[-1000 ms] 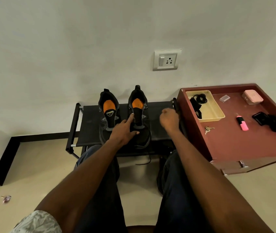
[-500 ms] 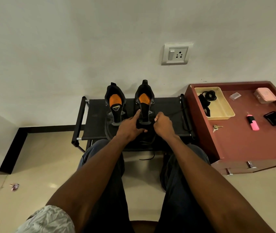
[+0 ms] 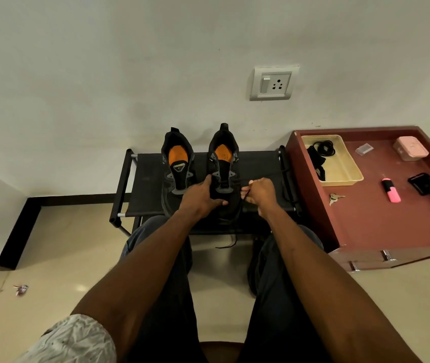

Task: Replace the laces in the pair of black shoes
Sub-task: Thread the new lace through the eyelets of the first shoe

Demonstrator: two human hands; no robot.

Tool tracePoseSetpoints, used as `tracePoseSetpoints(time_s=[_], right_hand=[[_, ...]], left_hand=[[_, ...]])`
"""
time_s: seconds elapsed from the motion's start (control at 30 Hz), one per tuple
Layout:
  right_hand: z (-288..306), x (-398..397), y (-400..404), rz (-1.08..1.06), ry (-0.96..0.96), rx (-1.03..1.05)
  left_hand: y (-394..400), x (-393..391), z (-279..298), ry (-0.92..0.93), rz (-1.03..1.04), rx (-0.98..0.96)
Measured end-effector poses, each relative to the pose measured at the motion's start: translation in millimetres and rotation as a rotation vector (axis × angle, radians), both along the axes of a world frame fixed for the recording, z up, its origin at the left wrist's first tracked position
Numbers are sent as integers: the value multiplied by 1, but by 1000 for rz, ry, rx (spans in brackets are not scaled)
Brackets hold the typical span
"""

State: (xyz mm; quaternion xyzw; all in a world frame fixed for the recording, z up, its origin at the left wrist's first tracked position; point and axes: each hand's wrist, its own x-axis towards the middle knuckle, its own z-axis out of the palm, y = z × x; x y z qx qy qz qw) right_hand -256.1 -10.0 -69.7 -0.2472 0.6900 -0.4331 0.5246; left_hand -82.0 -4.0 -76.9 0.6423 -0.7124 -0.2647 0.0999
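While left hand (image 3: 200, 196) grips matte black shoe (image 3: 224, 176), right hand (image 3: 259, 191) pinches thin black lace (image 3: 245, 196).

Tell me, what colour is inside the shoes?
Orange insoles, seen in the head view.
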Motion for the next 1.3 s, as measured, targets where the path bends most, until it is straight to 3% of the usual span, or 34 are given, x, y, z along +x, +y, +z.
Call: tracePoseSetpoints(time_s=[0.13,0.23,0.3,0.37,0.43,0.5,0.57,0.7,0.77,0.83,0.9,0.97,1.0,1.1,1.2,1.3], right_hand=[[8,-6,9,153,264,-54],[27,-9,16,265,55,-76],[45,-11,20,424,-292,-147],[55,-9,27,564,-512,-210],[54,-1,31,632,-309,-288],[48,6,32,567,67,-357],[46,10,29,512,289,-401],[42,1,20,364,657,-403],[34,-12,12,99,607,-285],[28,-26,2,-204,391,-159],[25,-31,-1,-311,275,-29],[25,-27,1,-193,480,21],[27,-21,3,-84,559,-57],[33,10,14,311,459,-322],[27,33,22,659,465,-333],[26,30,18,644,550,-312]], left_hand=[[-2,3,-3,157,48,-44],[2,1,5,514,268,-90],[3,2,19,911,413,106],[6,10,31,1233,384,397],[10,18,37,1343,246,603],[14,22,39,1349,125,717],[16,27,44,1301,59,739],[16,37,42,1223,159,594],[12,40,35,1201,342,459],[7,41,30,1161,514,303],[4,41,27,1081,585,171],[3,39,27,990,550,119],[4,36,27,959,505,127],[8,26,28,917,337,191],[8,19,27,919,234,225],[8,18,27,934,247,221]])
